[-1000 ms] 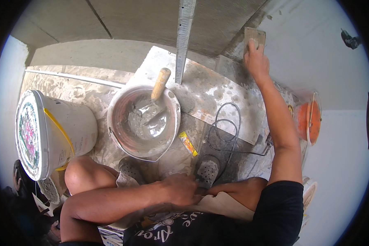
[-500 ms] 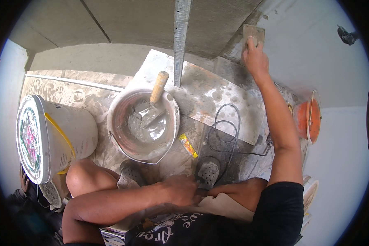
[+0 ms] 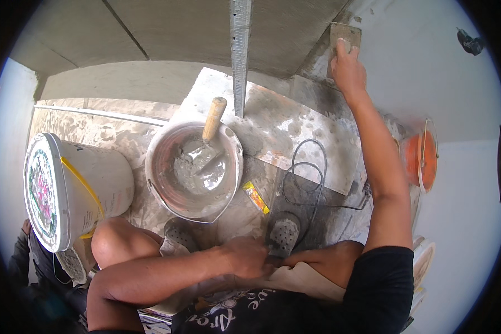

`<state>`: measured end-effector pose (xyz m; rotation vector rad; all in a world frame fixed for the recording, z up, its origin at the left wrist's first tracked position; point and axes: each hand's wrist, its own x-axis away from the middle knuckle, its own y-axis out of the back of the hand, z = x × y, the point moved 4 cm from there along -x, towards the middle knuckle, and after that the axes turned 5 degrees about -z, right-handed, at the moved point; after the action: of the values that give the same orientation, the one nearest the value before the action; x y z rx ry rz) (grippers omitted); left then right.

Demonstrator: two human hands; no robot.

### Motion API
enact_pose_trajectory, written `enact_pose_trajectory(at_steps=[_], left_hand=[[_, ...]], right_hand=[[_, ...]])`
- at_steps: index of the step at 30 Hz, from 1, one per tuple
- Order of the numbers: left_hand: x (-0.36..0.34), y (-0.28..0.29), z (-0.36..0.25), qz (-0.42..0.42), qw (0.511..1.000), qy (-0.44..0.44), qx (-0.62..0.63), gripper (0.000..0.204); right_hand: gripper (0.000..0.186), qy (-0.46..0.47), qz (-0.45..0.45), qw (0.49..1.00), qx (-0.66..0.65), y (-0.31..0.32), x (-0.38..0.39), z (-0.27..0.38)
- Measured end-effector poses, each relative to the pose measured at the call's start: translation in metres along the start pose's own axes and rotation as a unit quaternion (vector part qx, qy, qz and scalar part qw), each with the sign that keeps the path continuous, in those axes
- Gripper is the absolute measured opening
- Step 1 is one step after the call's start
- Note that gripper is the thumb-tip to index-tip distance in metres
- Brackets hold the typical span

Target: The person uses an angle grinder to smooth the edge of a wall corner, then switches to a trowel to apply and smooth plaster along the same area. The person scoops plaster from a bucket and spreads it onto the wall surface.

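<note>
My right hand (image 3: 349, 71) reaches far forward, its fingers closed round the grip of a flat rectangular plastering trowel (image 3: 336, 34). The blade lies against the surface near the corner between the grey plastered wall (image 3: 183, 33) and the white wall (image 3: 423, 72). Low in my lap, my left hand (image 3: 249, 257) rests by my right knee with its fingers curled under; whatever they hold, if anything, is hidden. Between my hands and the grey wall sits a bucket (image 3: 156, 183) of wet grey mortar, with a wooden-handled tool (image 3: 213, 119) standing in it.
A large white lidded bucket (image 3: 108, 178) with a yellow handle stands at left. A metal straightedge (image 3: 239, 61) rises from a stained board (image 3: 295, 128). A black cable (image 3: 317, 161), yellow packet (image 3: 255, 197) and orange bucket (image 3: 417, 158) are nearby. Another person's sleeve (image 3: 19, 256) shows at lower left.
My right hand and the trowel have moved slightly farther from me along the corner. My left hand stays in my lap. The other person's arm at lower left has shifted.
</note>
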<state>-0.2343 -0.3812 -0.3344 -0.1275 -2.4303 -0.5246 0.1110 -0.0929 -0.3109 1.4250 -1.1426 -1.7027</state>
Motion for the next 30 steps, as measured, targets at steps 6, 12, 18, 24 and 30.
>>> enact_pose_trajectory(at_steps=[6,12,18,24,30], left_hand=[[-0.002,0.001,0.002,-0.019,1.000,0.002,0.002,0.057],[0.001,0.002,0.002,-0.015,1.000,0.009,0.002,0.057],[-0.007,0.002,0.006,0.007,1.000,0.003,0.008,0.056],[-0.005,0.005,0.010,0.008,0.999,0.020,0.024,0.055],[-0.009,0.005,0.016,0.017,0.999,0.027,0.033,0.056]], right_hand=[[0.046,0.027,0.009,0.999,0.046,-0.063,0.026,-0.052],[0.045,-0.015,0.089,0.995,0.031,-0.045,0.049,-0.030],[0.046,0.031,0.060,0.997,0.041,-0.070,0.046,-0.040],[0.049,0.062,0.025,0.997,0.030,-0.092,0.037,-0.043],[0.051,0.053,0.029,0.998,0.009,-0.092,0.029,-0.039]])
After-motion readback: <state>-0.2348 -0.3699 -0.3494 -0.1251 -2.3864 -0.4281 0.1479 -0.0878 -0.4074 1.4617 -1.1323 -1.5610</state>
